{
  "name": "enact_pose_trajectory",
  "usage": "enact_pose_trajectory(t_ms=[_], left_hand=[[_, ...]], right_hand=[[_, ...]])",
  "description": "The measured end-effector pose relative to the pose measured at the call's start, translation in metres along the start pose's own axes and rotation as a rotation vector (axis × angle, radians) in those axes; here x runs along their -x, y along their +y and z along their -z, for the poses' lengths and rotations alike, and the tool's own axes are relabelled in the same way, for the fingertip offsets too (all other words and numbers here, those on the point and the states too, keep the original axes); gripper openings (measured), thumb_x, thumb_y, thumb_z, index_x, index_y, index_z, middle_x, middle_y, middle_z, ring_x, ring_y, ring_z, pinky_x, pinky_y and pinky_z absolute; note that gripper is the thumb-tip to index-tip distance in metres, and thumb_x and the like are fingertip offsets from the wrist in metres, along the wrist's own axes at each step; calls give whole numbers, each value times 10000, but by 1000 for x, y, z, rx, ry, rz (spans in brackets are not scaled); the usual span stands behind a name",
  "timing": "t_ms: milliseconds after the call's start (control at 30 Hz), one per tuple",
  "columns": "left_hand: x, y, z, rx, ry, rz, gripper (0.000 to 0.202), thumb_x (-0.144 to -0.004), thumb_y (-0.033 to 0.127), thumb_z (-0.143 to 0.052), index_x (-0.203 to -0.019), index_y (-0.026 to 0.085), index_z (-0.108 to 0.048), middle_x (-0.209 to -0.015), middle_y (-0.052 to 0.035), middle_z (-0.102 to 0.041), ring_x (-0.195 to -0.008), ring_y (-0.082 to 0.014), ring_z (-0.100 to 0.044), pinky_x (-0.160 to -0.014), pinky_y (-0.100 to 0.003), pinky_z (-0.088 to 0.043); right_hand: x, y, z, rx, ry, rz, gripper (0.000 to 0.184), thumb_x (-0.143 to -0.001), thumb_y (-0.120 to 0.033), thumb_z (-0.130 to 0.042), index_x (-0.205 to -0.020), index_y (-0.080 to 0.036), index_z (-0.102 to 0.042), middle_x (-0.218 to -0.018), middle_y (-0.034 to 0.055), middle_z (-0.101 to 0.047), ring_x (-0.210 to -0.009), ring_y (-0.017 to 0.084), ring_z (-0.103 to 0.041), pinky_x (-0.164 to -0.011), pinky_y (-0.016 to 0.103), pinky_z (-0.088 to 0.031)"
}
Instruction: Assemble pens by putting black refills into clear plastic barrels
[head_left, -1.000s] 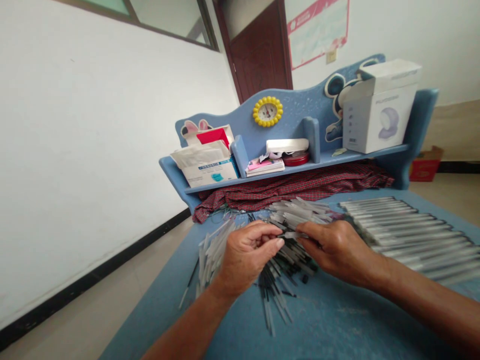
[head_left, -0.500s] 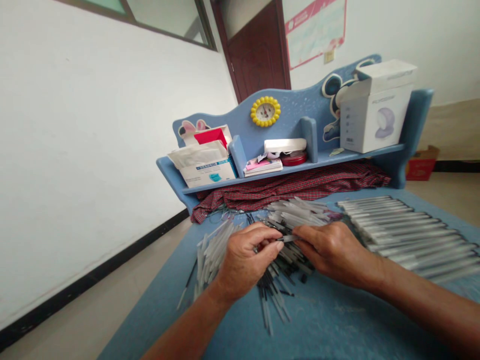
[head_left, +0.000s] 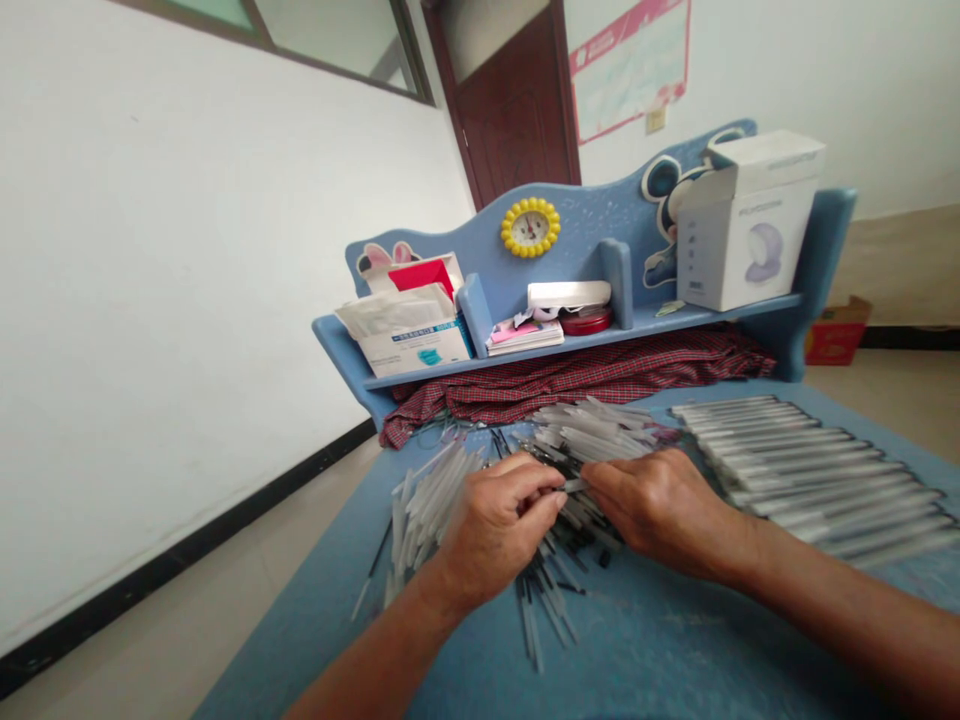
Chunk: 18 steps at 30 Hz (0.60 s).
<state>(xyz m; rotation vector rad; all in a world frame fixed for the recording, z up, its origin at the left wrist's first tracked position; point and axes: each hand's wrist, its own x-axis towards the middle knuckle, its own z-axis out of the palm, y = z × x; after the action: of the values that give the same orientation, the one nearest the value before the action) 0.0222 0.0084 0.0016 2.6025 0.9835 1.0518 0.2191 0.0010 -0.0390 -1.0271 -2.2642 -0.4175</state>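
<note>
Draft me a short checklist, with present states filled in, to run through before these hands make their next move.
1. Right hand pinching the small translucent piece: ok.
2. Left hand closed at the piece's other end: ok.
3. Piece's end inside the left grip properly placed: cannot tell, fingers hide it.
4. Thin black and translucent sticks neatly aligned: not ok, they fan out loosely below the hands.
5. Pen-like rods at the right laid side by side: ok.
6. Rods free of contact with the right forearm: cannot tell from this angle.
</note>
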Motion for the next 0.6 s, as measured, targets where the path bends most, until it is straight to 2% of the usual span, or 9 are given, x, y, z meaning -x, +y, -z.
enact_pose_trajectory(t_ms=[167,267,400,600], left_hand=[[1,-3,-2,-57,-8,-120,143,-831,95,-559,-864,128,-694,-736,-51,-657,-701,-135,-628,-636,-215,-483],[-1,-4,-2,-39,0,-94,138,-821,107,-569,-861,149,-695,-747,-43,-667,-703,-135,-636,-640,-215,-490],[-3,-4,-1,0,5,-26,104,-792,129,-600,-821,152,-697,-694,-17,-648,-618,-116,-614,-580,-196,-482],[-7,-4,1,-11,52,-28,85,-780,159,-617,-771,174,-700,-675,3,-654,-585,-108,-618,-549,-175,-479]], right_hand=[[-2,-1,3,40,-43,3,166,-768,-48,-472,-745,-181,-569,-561,-4,-628,-432,129,-544,-444,295,-179],[-3,-2,3,67,-77,-7,140,-772,-66,-498,-795,-176,-583,-610,7,-652,-442,131,-544,-444,298,-179],[-6,-4,7,98,-91,-7,117,-804,-87,-522,-833,-173,-595,-651,7,-645,-463,118,-526,-457,287,-213],[-13,-5,15,209,-3,25,126,-875,-151,-503,-814,-186,-607,-709,28,-590,-582,159,-515,-530,298,-282]])
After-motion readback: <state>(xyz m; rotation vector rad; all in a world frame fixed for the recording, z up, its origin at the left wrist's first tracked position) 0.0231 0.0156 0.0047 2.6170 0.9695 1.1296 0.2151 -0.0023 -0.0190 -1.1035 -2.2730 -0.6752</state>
